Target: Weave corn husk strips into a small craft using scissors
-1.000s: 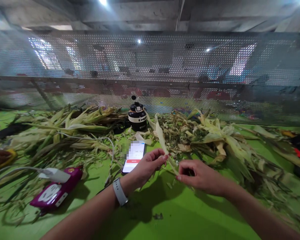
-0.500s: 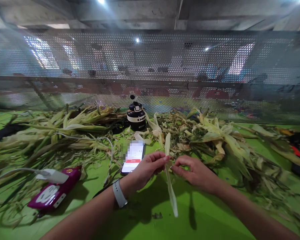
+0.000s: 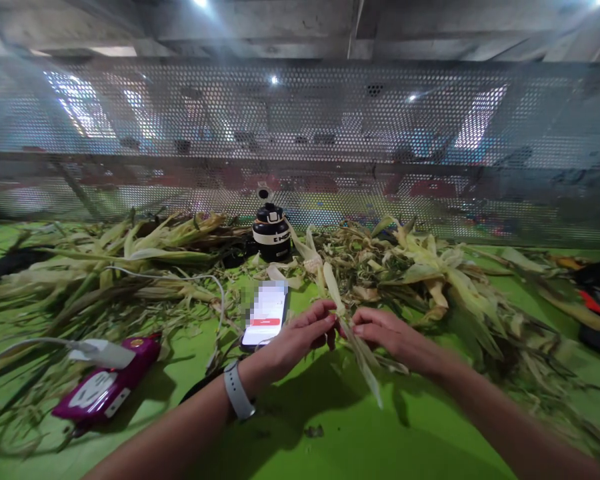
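My left hand (image 3: 300,337), a pale watch band on its wrist, and my right hand (image 3: 393,337) meet over the green table (image 3: 330,440). Both pinch one long pale corn husk strip (image 3: 353,333). The strip slants from upper left, near the husk heap, down to a point at the lower right below my fingers. Heaps of dry husks (image 3: 425,273) lie just behind my right hand.
A phone (image 3: 266,312) with a lit screen lies left of my left hand. A magenta power bank (image 3: 105,390) with a white cable sits at the left. A black bottle (image 3: 271,232) stands at the back before a perforated metal screen (image 3: 300,133). More husks (image 3: 120,267) cover the left.
The husk strip hung nearly straight down half a second ago; now it slants to the lower right. My hands have drawn close together on it.
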The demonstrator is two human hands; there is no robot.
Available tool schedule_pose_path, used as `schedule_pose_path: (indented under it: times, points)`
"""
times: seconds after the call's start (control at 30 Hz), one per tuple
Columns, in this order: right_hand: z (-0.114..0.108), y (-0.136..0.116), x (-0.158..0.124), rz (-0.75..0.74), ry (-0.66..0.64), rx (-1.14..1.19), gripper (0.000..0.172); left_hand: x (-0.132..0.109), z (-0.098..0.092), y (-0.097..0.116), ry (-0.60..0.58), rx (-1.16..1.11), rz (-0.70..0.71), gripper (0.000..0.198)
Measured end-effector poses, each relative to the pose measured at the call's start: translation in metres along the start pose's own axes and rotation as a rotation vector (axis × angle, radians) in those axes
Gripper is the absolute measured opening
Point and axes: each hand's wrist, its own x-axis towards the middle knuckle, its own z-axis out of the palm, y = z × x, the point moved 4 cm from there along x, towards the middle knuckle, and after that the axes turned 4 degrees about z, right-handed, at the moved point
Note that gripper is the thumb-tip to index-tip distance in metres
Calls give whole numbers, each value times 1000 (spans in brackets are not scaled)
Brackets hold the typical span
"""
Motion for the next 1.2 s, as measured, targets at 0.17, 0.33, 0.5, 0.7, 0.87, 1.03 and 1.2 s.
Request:
schedule_pose_path:
  times: [0.17,0.33,0.5,0.7,0.87,1.03,1.2]
  points:
    - [6,4,4,-78,147,-165,28,-6,14,8,-95,160,103,36]
    - [9,2,3,-186,300,-616,25,-6,19,10,-90,298,144,37]
    - [12,-1,2,-291,379,-688,33,-5,14,4,-68,289,86,35]
    - [11,-3,-1,-342,434,-701,33,-6,10,5,-28,143,-1,28]
    - [14,-6,-5,-419,541,-865,29,-5,7,4,-49,54,-67,24]
    - [14,-3,-6,-420,641,-1008,28,-4,2,2,-117,-13,-136,34]
    - [12,-2,-5,-370,606,-953,29,-5,-3,3,-177,41,-167,49]
